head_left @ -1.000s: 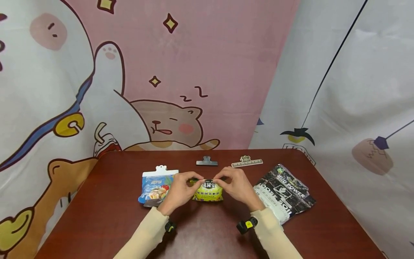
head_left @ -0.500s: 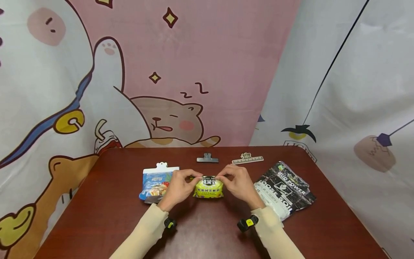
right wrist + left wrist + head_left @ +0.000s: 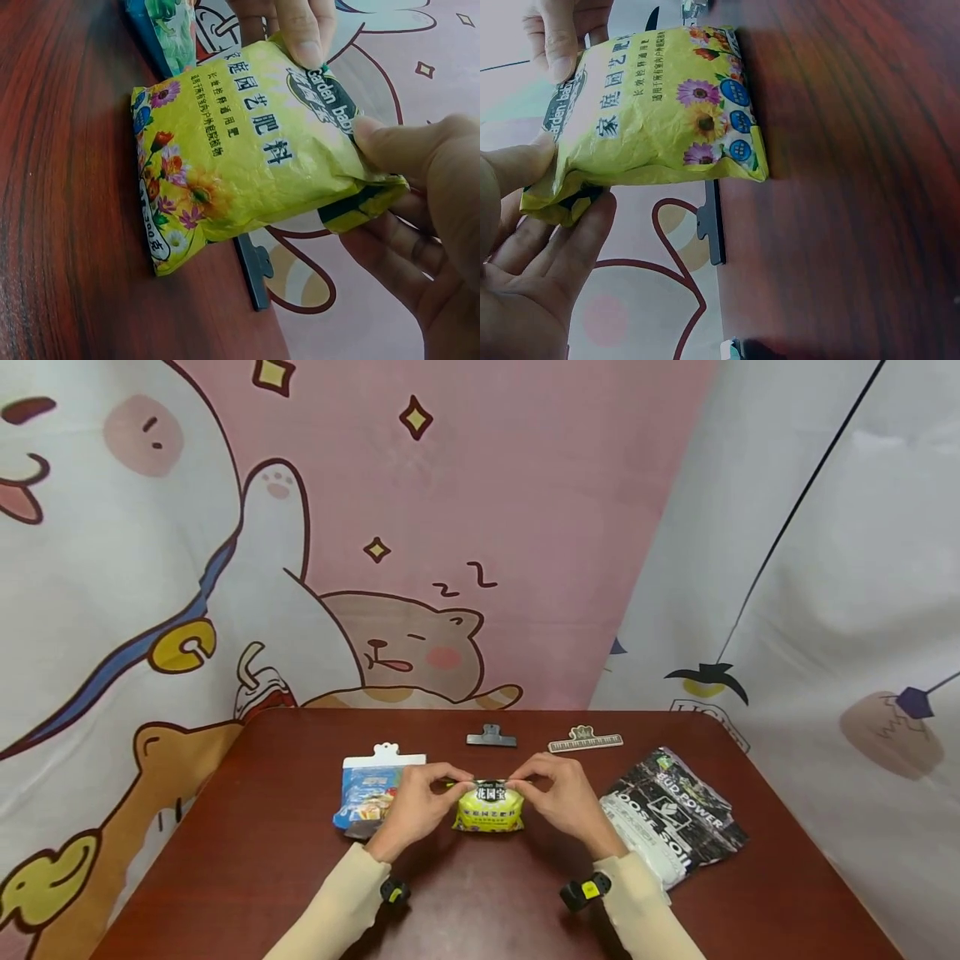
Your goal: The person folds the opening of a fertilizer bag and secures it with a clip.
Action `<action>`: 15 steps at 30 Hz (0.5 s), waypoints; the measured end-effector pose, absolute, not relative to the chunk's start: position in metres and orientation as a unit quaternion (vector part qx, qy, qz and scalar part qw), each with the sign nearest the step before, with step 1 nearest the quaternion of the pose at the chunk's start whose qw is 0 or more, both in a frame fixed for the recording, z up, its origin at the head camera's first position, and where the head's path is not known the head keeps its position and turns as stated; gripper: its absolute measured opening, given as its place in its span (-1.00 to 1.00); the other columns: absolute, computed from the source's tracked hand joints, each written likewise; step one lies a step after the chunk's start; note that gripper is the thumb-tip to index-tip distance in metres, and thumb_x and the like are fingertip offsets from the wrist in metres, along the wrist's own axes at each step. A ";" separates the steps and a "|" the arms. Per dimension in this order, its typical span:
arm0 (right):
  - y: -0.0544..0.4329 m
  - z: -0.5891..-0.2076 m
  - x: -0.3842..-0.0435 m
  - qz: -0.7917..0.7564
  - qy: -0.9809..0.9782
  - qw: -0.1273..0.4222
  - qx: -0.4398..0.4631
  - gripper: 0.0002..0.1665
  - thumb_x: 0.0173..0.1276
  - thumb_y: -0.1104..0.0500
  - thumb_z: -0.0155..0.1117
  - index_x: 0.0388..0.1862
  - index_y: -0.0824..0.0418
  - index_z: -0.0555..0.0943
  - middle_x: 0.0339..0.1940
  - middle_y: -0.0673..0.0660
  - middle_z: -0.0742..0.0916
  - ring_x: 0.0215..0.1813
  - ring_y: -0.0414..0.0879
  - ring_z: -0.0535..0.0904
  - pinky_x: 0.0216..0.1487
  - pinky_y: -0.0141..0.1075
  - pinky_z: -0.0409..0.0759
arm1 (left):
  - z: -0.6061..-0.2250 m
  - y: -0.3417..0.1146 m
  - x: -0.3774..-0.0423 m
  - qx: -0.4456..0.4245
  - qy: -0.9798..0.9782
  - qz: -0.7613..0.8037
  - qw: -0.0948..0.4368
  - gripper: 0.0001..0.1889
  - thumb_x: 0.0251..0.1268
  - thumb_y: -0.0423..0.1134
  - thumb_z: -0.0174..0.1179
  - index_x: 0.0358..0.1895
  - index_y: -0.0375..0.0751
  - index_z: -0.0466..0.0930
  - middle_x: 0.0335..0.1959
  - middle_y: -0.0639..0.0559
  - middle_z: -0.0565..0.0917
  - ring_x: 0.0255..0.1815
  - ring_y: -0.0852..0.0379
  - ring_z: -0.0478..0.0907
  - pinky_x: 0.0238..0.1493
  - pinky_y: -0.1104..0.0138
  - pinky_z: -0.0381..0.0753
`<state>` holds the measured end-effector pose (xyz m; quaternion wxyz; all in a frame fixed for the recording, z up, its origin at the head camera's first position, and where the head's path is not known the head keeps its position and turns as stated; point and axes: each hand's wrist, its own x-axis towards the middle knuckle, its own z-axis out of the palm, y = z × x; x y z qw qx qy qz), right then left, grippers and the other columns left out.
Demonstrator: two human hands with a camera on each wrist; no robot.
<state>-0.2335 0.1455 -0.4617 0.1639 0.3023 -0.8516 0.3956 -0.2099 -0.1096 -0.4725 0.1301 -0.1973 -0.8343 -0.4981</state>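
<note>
A yellow fertilizer bag printed with flowers and a black label stands on the table in the middle of the head view. Its top is folded over toward the back, as the right wrist view shows. My left hand pinches the left end of that fold, thumb on the front and fingers behind. At the other end my right hand pinches the fold the same way, its thumb pressing beside the black label. The bag's lower edge meets the wooden tabletop.
Left of the hands lies a blue food bag with a white clip across its top. A dark metal clip and a piano-key patterned clip lie behind. A black-and-white soil bag lies at the right.
Both hands keep their pinch on the fertilizer bag's fold. Slightly more of the black label shows in front than a second ago. The head view has shifted a little.
</note>
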 end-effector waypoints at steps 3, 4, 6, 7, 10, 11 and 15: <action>0.149 -0.463 -0.233 0.398 -0.853 0.160 0.299 -0.93 0.31 0.08 0.53 -0.26 -0.14 0.81 -0.31 -0.27 0.77 -0.18 -0.33 0.69 -0.13 -0.33 0.67 | -0.475 -0.111 -0.208 -0.184 -0.830 -0.511 0.122 -0.94 0.33 -0.19 0.40 -0.20 0.10 0.82 -0.21 0.20 0.83 -0.25 0.24 0.76 -0.19 0.40 0.71; 0.150 -0.464 -0.233 0.401 -0.852 0.158 0.297 -0.93 0.31 0.07 0.53 -0.26 -0.14 0.81 -0.31 -0.28 0.77 -0.17 -0.34 0.69 -0.10 -0.33 0.67 | -0.475 -0.112 -0.208 -0.181 -0.830 -0.514 0.121 -0.93 0.33 -0.18 0.40 -0.20 0.11 0.82 -0.20 0.20 0.83 -0.24 0.24 0.76 -0.18 0.39 0.71; 0.153 -0.464 -0.233 0.408 -0.852 0.154 0.290 -0.94 0.31 0.05 0.53 -0.26 -0.15 0.81 -0.31 -0.29 0.76 -0.18 -0.35 0.69 -0.09 -0.34 0.67 | -0.476 -0.113 -0.207 -0.174 -0.829 -0.518 0.119 -0.92 0.34 -0.18 0.40 -0.19 0.13 0.82 -0.20 0.21 0.83 -0.24 0.23 0.77 -0.17 0.38 0.71; 0.154 -0.464 -0.232 0.410 -0.851 0.152 0.289 -0.94 0.31 0.05 0.53 -0.27 -0.14 0.81 -0.31 -0.29 0.76 -0.18 -0.35 0.69 -0.10 -0.33 0.68 | -0.476 -0.113 -0.206 -0.172 -0.828 -0.521 0.118 -0.92 0.34 -0.19 0.39 -0.19 0.13 0.82 -0.19 0.20 0.83 -0.23 0.22 0.77 -0.17 0.37 0.71; 0.156 -0.464 -0.231 0.421 -0.849 0.146 0.286 -0.95 0.31 0.05 0.52 -0.27 -0.14 0.80 -0.31 -0.26 0.77 -0.18 -0.34 0.71 -0.12 -0.31 0.70 | -0.476 -0.113 -0.204 -0.164 -0.825 -0.527 0.118 -0.92 0.35 -0.18 0.38 -0.18 0.12 0.82 -0.19 0.21 0.83 -0.21 0.21 0.77 -0.16 0.32 0.72; 0.156 -0.465 -0.231 0.423 -0.847 0.148 0.286 -0.95 0.31 0.06 0.52 -0.27 -0.13 0.80 -0.31 -0.25 0.78 -0.18 -0.33 0.71 -0.14 -0.31 0.70 | -0.475 -0.113 -0.204 -0.160 -0.826 -0.528 0.120 -0.92 0.35 -0.19 0.38 -0.19 0.11 0.83 -0.19 0.21 0.83 -0.20 0.21 0.77 -0.15 0.31 0.72; 0.154 -0.466 -0.231 0.440 -0.838 0.155 0.283 -0.96 0.28 0.12 0.54 -0.30 -0.04 0.82 -0.33 -0.19 0.80 -0.24 -0.31 0.72 -0.20 -0.36 0.70 | -0.476 -0.111 -0.203 -0.151 -0.827 -0.523 0.138 -0.92 0.35 -0.21 0.38 -0.24 0.09 0.84 -0.21 0.20 0.84 -0.23 0.17 0.76 -0.28 0.37 0.63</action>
